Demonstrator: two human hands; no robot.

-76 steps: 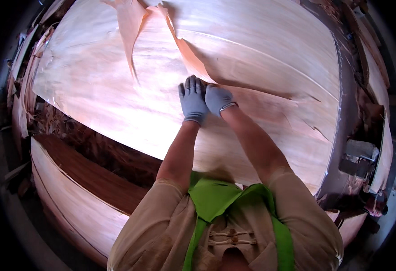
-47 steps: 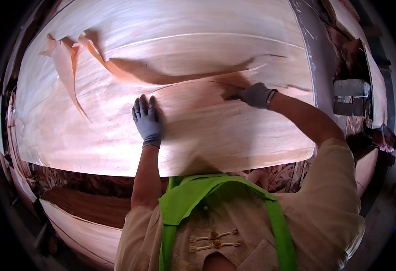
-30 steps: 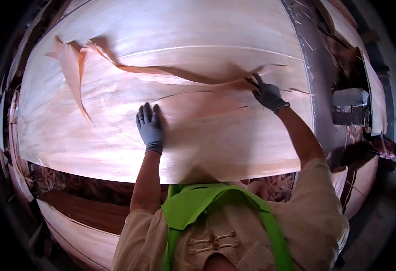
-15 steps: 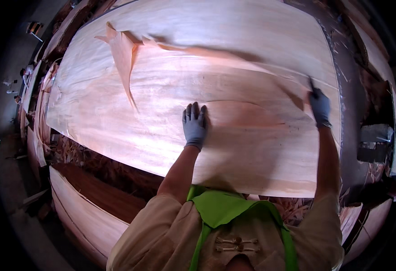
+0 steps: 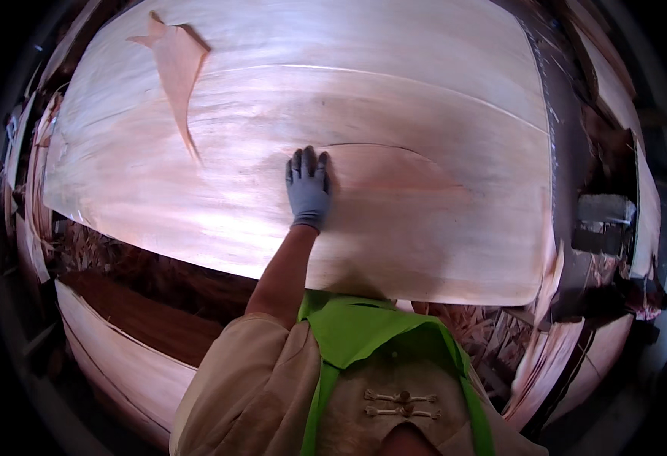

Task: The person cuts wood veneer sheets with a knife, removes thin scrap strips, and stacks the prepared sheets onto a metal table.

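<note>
At the far left of the frame, thin wood strips (image 5: 35, 163) stand on edge in a bundle, curving with the rim. Just right of them, in the lower left, a heap of wood scraps (image 5: 82, 251) fills a dark gap, and below it stands a curved wood panel (image 5: 124, 349), pale outside and brown on the face turned up.

The large pale wood sheet (image 5: 235, 190) spreads across the middle and top of the frame. In its upper left lies a torn flap (image 5: 177, 68) of peach-coloured wood, ragged at the top and narrowing to a point below.

Near the centre, the left hand (image 5: 308, 190), in a grey glove, rests flat on the sheet, palm down, fingers stretched out and only slightly apart. The right hand is out of the frame, so its state cannot be told. Beneath, at the lower centre, are a beige shirt (image 5: 238, 372) and a green apron (image 5: 375, 332).

Right of the glove, a curved split (image 5: 371, 144) edges a peach-toned patch. Above, a pale ridge (image 5: 394, 80) runs toward the sheet's right edge. More scraps (image 5: 485, 338) lie in the lower right, beside upright veneer pieces (image 5: 543, 357). At the right, a grey block (image 5: 606, 209) sits beyond the sheet.
</note>
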